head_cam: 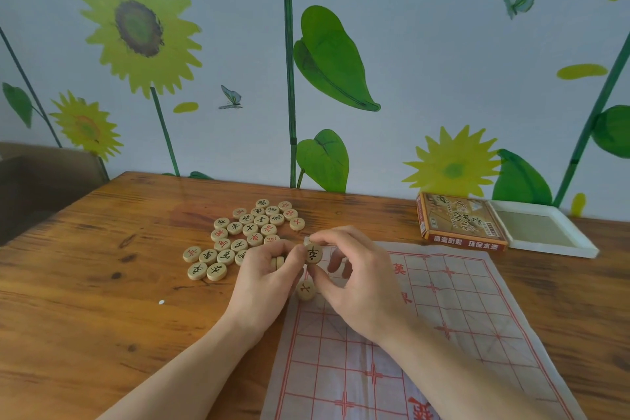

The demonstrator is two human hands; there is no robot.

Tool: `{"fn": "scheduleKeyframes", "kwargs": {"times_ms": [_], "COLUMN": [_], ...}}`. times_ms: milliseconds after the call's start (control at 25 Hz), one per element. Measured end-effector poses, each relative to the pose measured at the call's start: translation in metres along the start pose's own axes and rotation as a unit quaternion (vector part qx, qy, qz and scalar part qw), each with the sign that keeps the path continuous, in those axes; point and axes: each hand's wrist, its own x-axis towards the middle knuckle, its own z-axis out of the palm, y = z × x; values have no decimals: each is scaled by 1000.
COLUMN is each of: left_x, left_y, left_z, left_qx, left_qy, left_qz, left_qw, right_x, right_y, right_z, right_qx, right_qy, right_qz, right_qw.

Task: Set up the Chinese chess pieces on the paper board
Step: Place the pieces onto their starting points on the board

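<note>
- While the right hand (pixel 354 278) is pinching one round wooden piece (pixel 313 253) upright, the left hand (pixel 269 269) is gripping two more discs (pixel 278 262) edge-on.
- One black-marked disc (pixel 305 290) is lying flat on the creased, red-gridded paper board (pixel 392 334).
- Roughly twenty-five discs are lying clustered as a loose heap (pixel 243 235) on the grained wooden table (pixel 102 283).
- One printed box (pixel 460 223) is resting beside its white tray (pixel 542 227).

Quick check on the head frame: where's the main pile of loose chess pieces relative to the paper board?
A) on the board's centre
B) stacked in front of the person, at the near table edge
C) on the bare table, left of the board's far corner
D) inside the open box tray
C: the pile of pieces lies on the wooden table, left of the paper board.
</note>
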Motion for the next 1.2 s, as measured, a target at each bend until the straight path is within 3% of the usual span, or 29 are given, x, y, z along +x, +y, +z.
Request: {"fn": "scheduleKeyframes", "kwargs": {"times_ms": [120,280,480,640,800,920,1200], "left_x": [0,2,-3,-11,-22,-24,-22], "left_y": [-1,-3,7,26,21,16,11], "left_z": [1,3,3,37,74,74,68], "left_qx": [13,54,28,31,62,73,21], "left_qy": [11,29,24,-63,-158,-176,-212], "left_qz": [9,22,63,105,98,97,38], "left_qw": [1000,998,997,992,981,977,976], "right_x": [7,22,25,7,-17,-24,-27], "right_y": [-3,2,5,17,40,55,64], "right_z": [-6,-23,-46,-71,-108,-121,-111], "right_qx": [5,24,17,-52,-134,-141,-188], "right_qy": [24,105,92,66,53,50,-14], "right_qz": [3,95,134,129,185,240,231], "right_qw": [1000,990,986,988,972,959,955]}}
